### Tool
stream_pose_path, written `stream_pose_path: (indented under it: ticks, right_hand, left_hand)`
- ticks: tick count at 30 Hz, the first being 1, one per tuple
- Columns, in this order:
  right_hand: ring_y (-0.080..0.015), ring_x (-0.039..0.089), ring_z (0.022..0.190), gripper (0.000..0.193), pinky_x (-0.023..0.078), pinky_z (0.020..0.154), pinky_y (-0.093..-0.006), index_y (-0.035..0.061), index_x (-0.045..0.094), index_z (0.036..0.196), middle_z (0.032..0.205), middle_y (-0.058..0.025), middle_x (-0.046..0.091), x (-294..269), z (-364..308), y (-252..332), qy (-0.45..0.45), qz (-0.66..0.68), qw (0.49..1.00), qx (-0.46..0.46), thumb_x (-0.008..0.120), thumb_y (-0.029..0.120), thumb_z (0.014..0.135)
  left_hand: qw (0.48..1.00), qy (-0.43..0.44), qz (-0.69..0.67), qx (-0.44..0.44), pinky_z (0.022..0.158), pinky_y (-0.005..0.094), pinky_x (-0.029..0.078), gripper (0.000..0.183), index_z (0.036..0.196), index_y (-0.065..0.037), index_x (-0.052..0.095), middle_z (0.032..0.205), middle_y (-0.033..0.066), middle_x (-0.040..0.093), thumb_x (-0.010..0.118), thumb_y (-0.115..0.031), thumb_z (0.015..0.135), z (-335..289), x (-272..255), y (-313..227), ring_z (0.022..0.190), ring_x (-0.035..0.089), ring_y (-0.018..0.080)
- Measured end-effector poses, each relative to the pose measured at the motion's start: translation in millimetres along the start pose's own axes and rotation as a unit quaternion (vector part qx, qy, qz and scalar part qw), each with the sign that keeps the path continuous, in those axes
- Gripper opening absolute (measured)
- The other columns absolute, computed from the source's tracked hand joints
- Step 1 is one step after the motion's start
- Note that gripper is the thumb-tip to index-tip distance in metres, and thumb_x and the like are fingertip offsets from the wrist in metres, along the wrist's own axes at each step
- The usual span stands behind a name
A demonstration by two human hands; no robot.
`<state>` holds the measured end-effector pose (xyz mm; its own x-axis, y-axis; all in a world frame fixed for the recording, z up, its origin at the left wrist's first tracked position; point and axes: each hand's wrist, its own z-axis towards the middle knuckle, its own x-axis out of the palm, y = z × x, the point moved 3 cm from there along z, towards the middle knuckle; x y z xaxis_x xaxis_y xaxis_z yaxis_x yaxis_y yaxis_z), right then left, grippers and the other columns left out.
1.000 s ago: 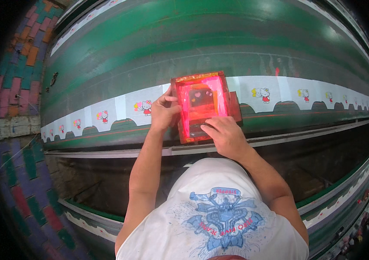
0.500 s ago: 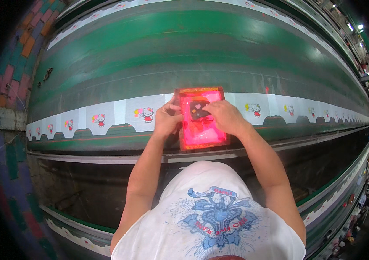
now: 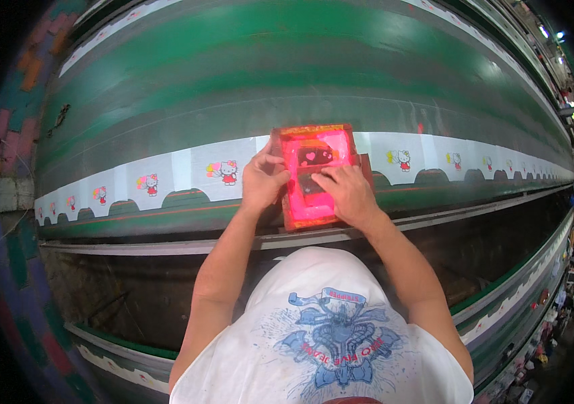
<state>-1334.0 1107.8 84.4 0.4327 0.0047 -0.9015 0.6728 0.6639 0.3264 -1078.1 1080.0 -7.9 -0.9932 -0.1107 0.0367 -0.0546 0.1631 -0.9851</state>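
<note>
A screen-printing frame [image 3: 289, 214] with a red-orange rim and wet pink ink inside lies over a strip of white printed cloth [image 3: 180, 165]. My left hand [image 3: 264, 180] is closed on the frame's left side. Inside the frame, my right hand [image 3: 349, 192] pinches a small dark squeegee [image 3: 310, 184], its fingers partly covering it. Just beyond the squeegee, a dark patch of the screen [image 3: 317, 156] shows pink heart shapes. The cloth on both sides carries a repeated cartoon figure in red, some with yellow and pink shapes beside it.
The long green table [image 3: 186, 87] runs left to right, with a pale rail [image 3: 145, 249] along its near edge. A dark small object [image 3: 62, 116] lies at the far left. A coloured brick wall [image 3: 14, 141] stands left; another table with cloth is behind me.
My right hand has drawn the squeegee toward me inside the frame, uncovering the heart-patterned patch. My left hand stays at the frame's left side.
</note>
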Motion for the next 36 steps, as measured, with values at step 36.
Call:
stream_pose_path:
  ticks: [36]
  right_hand:
    - [-0.0415,0.073,0.126,0.038,0.061,0.112,-0.0521,0.0013,0.081,0.131,0.132,-0.0173,0.075,-112.0,-205.0,-159.2,-0.097,0.184,0.976,0.058,0.069,-0.006,0.095]
  left_hand:
    - [0.994,0.022,-0.111,0.003,0.123,0.0408,0.058,0.034,0.11,0.004,0.08,0.179,0.0238,0.057,0.083,0.021,0.081,-6.6,244.3,-17.0,0.153,0.067,0.0281]
